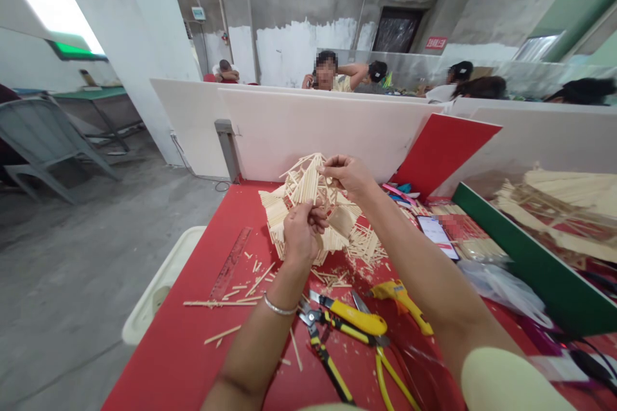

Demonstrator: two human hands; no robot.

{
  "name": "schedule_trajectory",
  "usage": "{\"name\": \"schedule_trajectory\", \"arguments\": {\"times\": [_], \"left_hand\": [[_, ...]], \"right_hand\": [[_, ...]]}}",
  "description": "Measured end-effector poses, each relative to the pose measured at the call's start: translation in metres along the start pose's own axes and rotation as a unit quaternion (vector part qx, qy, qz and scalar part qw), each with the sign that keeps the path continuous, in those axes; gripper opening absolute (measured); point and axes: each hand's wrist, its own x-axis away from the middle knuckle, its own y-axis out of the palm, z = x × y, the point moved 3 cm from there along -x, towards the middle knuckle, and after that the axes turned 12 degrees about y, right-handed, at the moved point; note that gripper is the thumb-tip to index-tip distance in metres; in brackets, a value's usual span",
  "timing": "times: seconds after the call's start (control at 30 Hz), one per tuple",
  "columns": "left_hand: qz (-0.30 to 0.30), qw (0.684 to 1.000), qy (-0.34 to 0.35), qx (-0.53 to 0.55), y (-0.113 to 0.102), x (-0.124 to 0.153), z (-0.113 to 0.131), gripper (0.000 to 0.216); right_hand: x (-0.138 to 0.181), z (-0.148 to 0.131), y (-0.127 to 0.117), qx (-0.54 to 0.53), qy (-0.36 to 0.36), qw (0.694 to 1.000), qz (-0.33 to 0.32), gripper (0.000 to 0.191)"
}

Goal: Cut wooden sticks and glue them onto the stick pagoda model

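Observation:
A small fan-shaped panel of pale wooden sticks [305, 185] is tilted up between my two hands. My right hand [351, 174] pinches its upper right edge between thumb and fingertips. From below, my left hand [304, 231] grips the lower edge, thumb up against the sticks and fingers curled. Directly behind and beneath the hands sits a larger model built of wooden sticks [276, 212], with flared panels around its side. My left hand and the panel hide part of it. Loose sticks [367, 245] lie in a heap to the right of the model.
On the red table [183, 353] lie a clear ruler [232, 262], pliers [321, 350], a yellow utility knife [359, 316], yellow-handled pliers [393, 379] and a glue gun [402, 302]. A phone [438, 236] and a green board [525, 263] are right. White partitions [313, 125] stand behind; people sit beyond.

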Motion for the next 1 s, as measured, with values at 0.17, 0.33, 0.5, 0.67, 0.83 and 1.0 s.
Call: {"name": "schedule_trajectory", "arguments": {"times": [0.17,0.33,0.5,0.67,0.83,1.0], "left_hand": [[-0.001,1.0,-0.001,0.001,0.0001,0.0006,0.0002,0.027],[0.007,1.0,-0.007,-0.003,0.0003,0.0006,0.0001,0.027],[0.01,1.0,-0.008,-0.003,0.0002,0.0005,0.0004,0.026],[0.009,1.0,-0.006,-0.001,0.0005,0.001,0.0008,0.025],[0.009,1.0,-0.008,-0.002,0.0004,0.0013,0.0006,0.026],[0.012,1.0,-0.008,-0.003,0.0004,0.001,0.0009,0.026]], "right_hand": [[0.002,-0.0019,0.0008,0.002,0.003,1.0,0.0,0.038],[0.0035,-0.0031,0.0012,0.005,0.005,1.0,0.0,0.038],[0.0026,-0.0025,0.0009,0.004,0.003,1.0,-0.001,0.036],[0.0019,-0.0019,0.0007,0.001,0.001,1.0,-0.002,0.036],[0.0021,-0.002,0.0009,0.0,0.004,1.0,-0.007,0.036],[0.0016,-0.0014,0.0002,-0.002,0.004,1.0,-0.009,0.035]]}}
